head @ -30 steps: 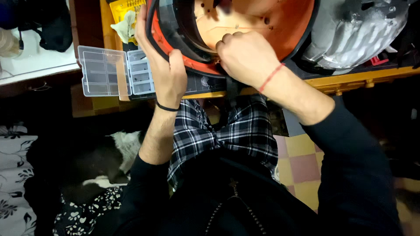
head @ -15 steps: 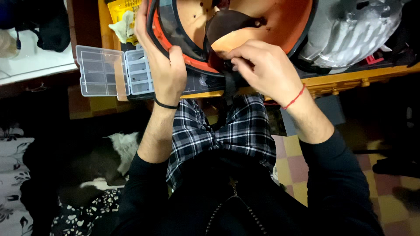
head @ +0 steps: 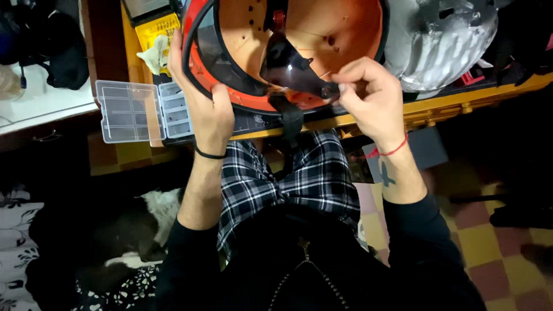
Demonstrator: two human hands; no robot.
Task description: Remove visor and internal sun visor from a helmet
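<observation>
Helmet (head: 322, 34): orange shell, open side toward the camera, black rim trim, resting at the near edge of the yellow tabletop (head: 438, 106) above the person's lap. A black strap (head: 291, 124) hangs from its lower rim over the tabletop edge.

Grey rounded housing (head: 443, 40): stands just beside the helmet on the right, on the same tabletop.

Clear compartment box (head: 135, 111): lid open, lying on the tabletop to the left of the helmet, near the left wrist.

Dark liner piece (head: 291, 69): glossy, pointed, inside the shell, its tip reaching the lower rim.

Left hand (head: 204, 101): clenched on the helmet's left rim, thumb inside, fingers wrapped outside.

Right hand (head: 371, 95): fingertips pinched on the tip of the dark liner piece at the lower rim.

Pale cloth (head: 154, 55): crumpled, behind the left hand.
</observation>
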